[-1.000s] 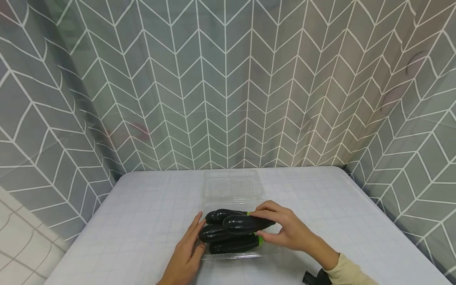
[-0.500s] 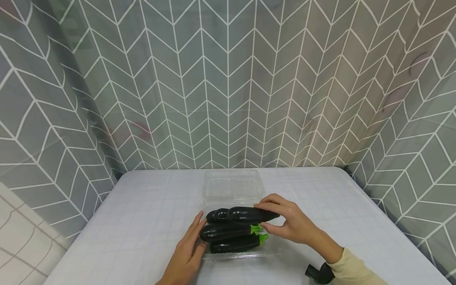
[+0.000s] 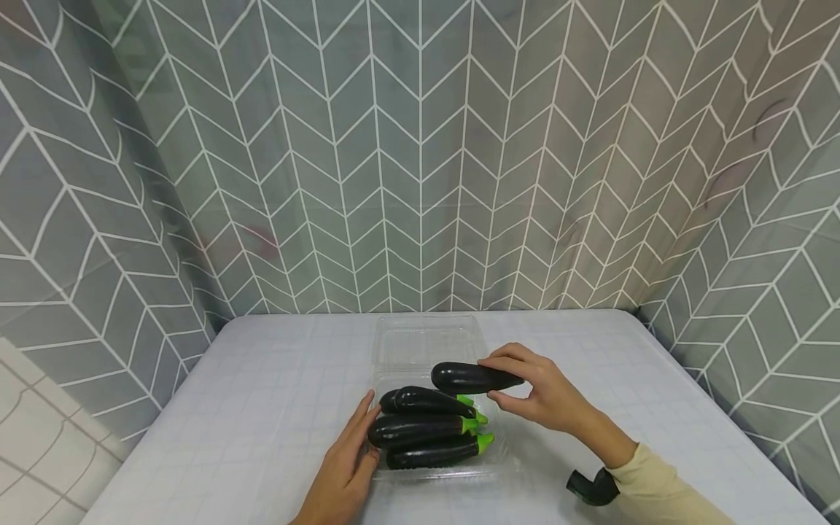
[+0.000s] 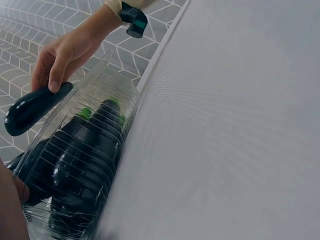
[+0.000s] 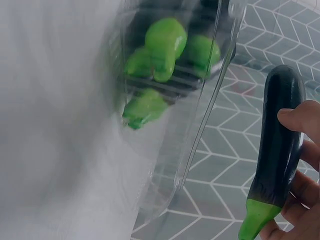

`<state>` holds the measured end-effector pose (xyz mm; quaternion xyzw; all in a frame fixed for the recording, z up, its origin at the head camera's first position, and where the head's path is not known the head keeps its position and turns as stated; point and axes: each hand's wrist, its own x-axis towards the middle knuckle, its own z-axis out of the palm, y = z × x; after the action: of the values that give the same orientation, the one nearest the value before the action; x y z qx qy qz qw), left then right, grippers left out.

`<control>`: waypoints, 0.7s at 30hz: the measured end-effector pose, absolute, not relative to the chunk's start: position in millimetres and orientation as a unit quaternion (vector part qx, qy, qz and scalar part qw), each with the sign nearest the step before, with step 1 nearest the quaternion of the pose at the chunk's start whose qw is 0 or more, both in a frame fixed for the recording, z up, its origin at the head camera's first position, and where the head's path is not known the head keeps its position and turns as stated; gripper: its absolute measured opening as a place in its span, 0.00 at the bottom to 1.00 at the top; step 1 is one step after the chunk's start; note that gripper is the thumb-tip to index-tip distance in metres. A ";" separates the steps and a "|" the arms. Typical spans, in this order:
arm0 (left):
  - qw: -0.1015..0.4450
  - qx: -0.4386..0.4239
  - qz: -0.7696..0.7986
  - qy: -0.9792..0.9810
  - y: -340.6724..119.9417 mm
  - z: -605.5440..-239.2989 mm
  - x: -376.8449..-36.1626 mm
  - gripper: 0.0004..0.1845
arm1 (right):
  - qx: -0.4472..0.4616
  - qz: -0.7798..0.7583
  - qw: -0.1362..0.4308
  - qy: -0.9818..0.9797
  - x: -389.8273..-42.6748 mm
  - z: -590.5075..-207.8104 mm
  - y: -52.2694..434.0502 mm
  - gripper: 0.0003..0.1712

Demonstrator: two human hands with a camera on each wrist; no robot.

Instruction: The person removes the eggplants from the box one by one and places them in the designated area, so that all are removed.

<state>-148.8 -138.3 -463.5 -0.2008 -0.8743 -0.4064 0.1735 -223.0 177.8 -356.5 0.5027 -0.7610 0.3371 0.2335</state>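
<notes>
A clear plastic clamshell box [image 3: 499,456] sits in the middle of the table, with several dark eggplants [image 3: 420,430] lying in it, their green caps pointing right. My right hand [image 3: 541,390] pinches another eggplant [image 3: 464,378] between thumb and fingers, above the box's back right part. In the right wrist view this held eggplant [image 5: 281,135] shows its green cap near the bottom. At the box's left side rests my left hand [image 3: 339,467], its fingers fairly straight and touching the wall. Only part of the left hand [image 4: 10,205] shows in the left wrist view.
The box's clear lid [image 3: 426,343] lies folded back behind it on the white-covered table [image 3: 282,386]. A patterned curtain [image 3: 420,160] stands behind and on both sides. A black strapped device [image 3: 593,487] is at the right wrist.
My right hand has lifted the eggplant off the others and moved it back and to the right. The left hand stays at the box's left side.
</notes>
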 end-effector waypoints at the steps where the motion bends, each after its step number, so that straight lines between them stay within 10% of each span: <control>1: 0.170 -0.197 -0.408 -0.875 -138.1 -463.5 -148.5 0.32 | 0.498 0.335 0.233 -0.765 -227.0 -359.9 179.9 0.27; 21: 0.184 -0.212 -0.419 -0.863 -137.2 -464.9 -148.5 0.33 | 0.420 0.278 0.241 -0.829 -273.2 -372.4 210.1 0.25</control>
<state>-148.5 -137.2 -464.9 -0.2118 -0.8635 -0.4191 0.1840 -273.2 210.1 -372.4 0.4201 -0.8293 0.2785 0.2413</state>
